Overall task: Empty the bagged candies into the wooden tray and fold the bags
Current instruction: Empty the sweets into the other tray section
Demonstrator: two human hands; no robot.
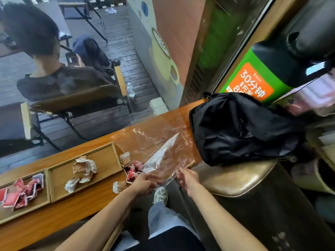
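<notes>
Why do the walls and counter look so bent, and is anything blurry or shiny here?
Head view: the wide-angle lens bows the counter and the window frame. The far right edge is smeared with blur. The clear plastic bag catches white glare along its creases, between the left hand and right hand. The candies in the wooden tray stay fairly sharp.

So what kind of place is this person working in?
Probably a café: a narrow wooden counter along a window, a coffee-cup mural on the wall outside, and a folding chair on decking.
</notes>
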